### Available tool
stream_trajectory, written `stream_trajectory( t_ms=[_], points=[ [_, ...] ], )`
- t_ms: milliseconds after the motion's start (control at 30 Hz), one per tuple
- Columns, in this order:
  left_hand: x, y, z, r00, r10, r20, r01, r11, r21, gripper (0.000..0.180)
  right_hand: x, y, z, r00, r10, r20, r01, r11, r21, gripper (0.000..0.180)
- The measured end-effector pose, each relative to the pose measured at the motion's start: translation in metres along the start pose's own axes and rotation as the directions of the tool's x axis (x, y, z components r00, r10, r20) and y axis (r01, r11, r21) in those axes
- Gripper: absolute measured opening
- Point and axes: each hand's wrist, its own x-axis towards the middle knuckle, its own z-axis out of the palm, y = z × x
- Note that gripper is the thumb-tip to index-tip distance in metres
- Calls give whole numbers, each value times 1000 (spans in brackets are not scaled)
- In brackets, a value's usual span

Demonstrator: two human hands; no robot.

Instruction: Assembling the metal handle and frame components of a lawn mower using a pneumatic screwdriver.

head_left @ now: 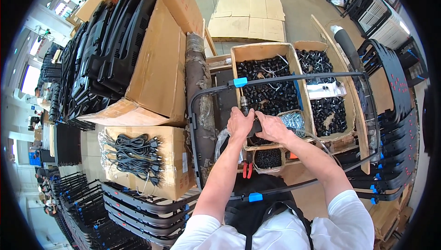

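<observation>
My left hand [240, 123] is closed round what looks like a power drill, its metal chuck [244, 101] pointing away from me. Against the tool's dark body my right hand [272, 128] is closed too, with the thumbs close together; the palms hide most of the drill. Both hands are inside the outline of a large black rectangular frame [294, 78] with blue clips [240, 82], which lies across the parts boxes. Just beyond the hands is a wooden bin [233, 57] of small black plastic parts [271, 98]. Silver screws [292, 120] fill a basket beside my right hand.
Red-handled pliers [247, 170] hang near my body, beside a small box of black screws [268, 159]. Coiled black cables [138, 156] lie on a carton at left. A tall carton [158, 75] holds black panels. Stacked black frames [390, 149] stand at right.
</observation>
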Motion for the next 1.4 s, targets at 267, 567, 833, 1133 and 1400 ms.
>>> stream_trajectory(
  t_ms=[267, 567, 833, 1133, 1400],
  points=[
    [5, 3, -2, 1000, -9, 4, 9, 1000, 6, 65, 5, -1, -2, 1000, 27, 8, -27, 1000, -1, 81],
    [12, 6, 1, 1000, 11, -21, -10, 1000, 23, 67, 12, 5, -1, 999, 42, 19, -43, 999, 19, 78],
    [19, 4, 0, 1000, 13, -8, -13, 999, 38, 64, 14, 7, 12, 997, -73, -8, 73, 996, -45, 64],
    [9, 5, -6, 1000, 18, 8, -18, 999, 26, 65, 6, -8, 0, 999, -45, 19, 45, 999, 1, 58],
    [3, -1, -4, 999, 19, 34, -20, 1000, 18, 65, -1, -12, 1, 999, -25, 32, 24, 1000, 12, 57]
  ],
)
